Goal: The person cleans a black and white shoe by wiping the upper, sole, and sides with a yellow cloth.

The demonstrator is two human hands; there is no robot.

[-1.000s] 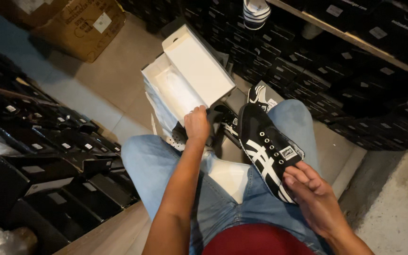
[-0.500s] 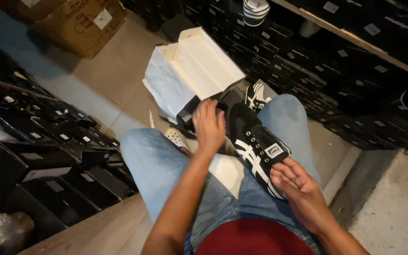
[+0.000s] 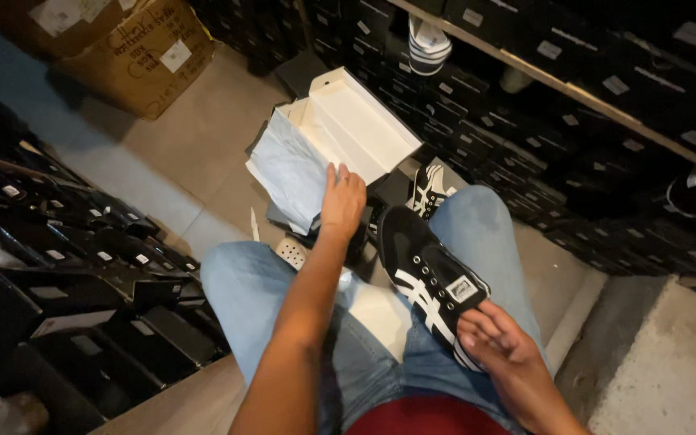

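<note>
A black sneaker with white stripes (image 3: 428,282) lies on my right thigh, and my right hand (image 3: 497,350) grips its heel end. My left hand (image 3: 341,200) reaches forward, fingers spread, and rests on the near edge of an open white shoe box (image 3: 360,129) on the floor. Pale wrapping paper (image 3: 290,169) hangs over the box's left side. A second striped sneaker (image 3: 428,189) lies on the floor beside my right knee, partly hidden.
Stacks of black shoe boxes (image 3: 82,266) fill the left side. A shelf rack of more black boxes (image 3: 573,105) runs along the right. A brown cardboard carton (image 3: 134,48) stands at the far left. A concrete step (image 3: 670,362) is at lower right.
My left hand rose from between my knees to the white box's edge. The paper now drapes over the box's side. The sneaker in my right hand shifted slightly lower on my thigh.
</note>
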